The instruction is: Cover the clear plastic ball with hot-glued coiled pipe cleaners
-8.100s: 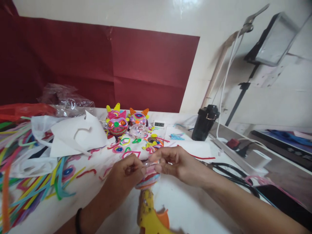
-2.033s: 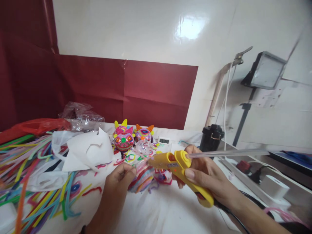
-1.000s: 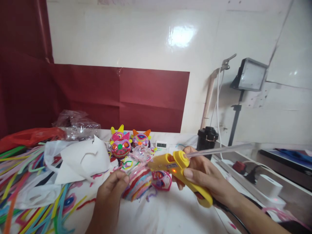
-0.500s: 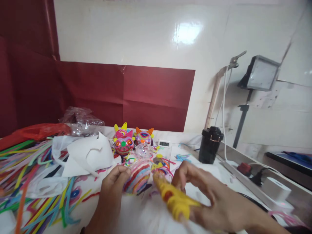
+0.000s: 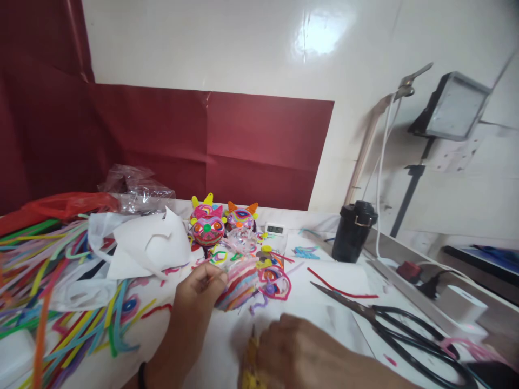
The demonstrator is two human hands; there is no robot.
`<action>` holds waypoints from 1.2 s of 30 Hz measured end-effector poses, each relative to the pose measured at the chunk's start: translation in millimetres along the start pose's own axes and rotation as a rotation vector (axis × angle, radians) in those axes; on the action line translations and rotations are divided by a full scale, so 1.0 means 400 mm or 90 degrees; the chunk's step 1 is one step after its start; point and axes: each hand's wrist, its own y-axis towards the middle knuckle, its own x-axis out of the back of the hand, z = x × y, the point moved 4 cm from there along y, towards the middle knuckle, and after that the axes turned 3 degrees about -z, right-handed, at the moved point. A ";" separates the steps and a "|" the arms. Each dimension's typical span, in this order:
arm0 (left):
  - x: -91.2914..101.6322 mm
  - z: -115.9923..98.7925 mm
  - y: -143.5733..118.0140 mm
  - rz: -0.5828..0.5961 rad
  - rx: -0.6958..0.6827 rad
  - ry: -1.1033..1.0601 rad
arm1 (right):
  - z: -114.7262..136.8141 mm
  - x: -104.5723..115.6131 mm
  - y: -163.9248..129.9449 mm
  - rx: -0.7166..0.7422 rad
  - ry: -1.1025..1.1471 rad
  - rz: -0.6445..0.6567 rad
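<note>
My left hand (image 5: 197,294) grips a small ball wrapped in coloured pipe cleaners (image 5: 240,285), held just above the white table (image 5: 308,302). My right hand (image 5: 300,354) is low at the bottom edge, resting on the yellow glue gun (image 5: 250,363), which lies mostly hidden under it. A looped pink pipe-cleaner shape (image 5: 275,283) lies just right of the ball.
Two finished pipe-cleaner faces (image 5: 207,228) stand behind, beside a small digital timer (image 5: 275,229). Loose pipe cleaners (image 5: 44,281) and white paper (image 5: 141,246) cover the left. Black scissors (image 5: 389,324), a black jar (image 5: 353,231) and a power strip (image 5: 421,270) sit right.
My right hand has swung the glue gun away from the ball and down to the table in front of me. The left hand still holds the ball in place.
</note>
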 end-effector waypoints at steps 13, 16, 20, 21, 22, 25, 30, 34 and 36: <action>-0.044 -0.006 -0.050 0.086 0.008 0.024 | -0.126 0.129 -0.017 -0.257 0.156 -0.286; -0.044 -0.003 -0.046 0.104 0.008 0.033 | -0.121 0.131 -0.014 -0.231 0.158 -0.284; -0.048 -0.006 -0.049 0.115 0.013 0.020 | -0.116 0.140 -0.009 -0.198 0.160 -0.289; -0.050 -0.007 -0.051 0.120 0.015 0.015 | -0.116 0.142 -0.008 -0.191 0.164 -0.284; -0.052 -0.008 -0.052 0.123 0.016 0.012 | -0.115 0.143 -0.007 -0.182 0.168 -0.277; -0.053 -0.007 -0.053 0.106 0.021 0.009 | -0.114 0.147 -0.008 -0.149 0.181 -0.253; -0.051 -0.009 -0.052 0.080 0.025 -0.002 | -0.114 0.148 -0.009 -0.097 0.194 -0.243; -0.053 -0.010 -0.054 0.086 0.041 -0.007 | -0.110 0.152 -0.008 -0.065 0.162 -0.245; -0.054 -0.010 -0.058 0.085 0.052 -0.008 | -0.109 0.155 -0.008 -0.059 0.134 -0.246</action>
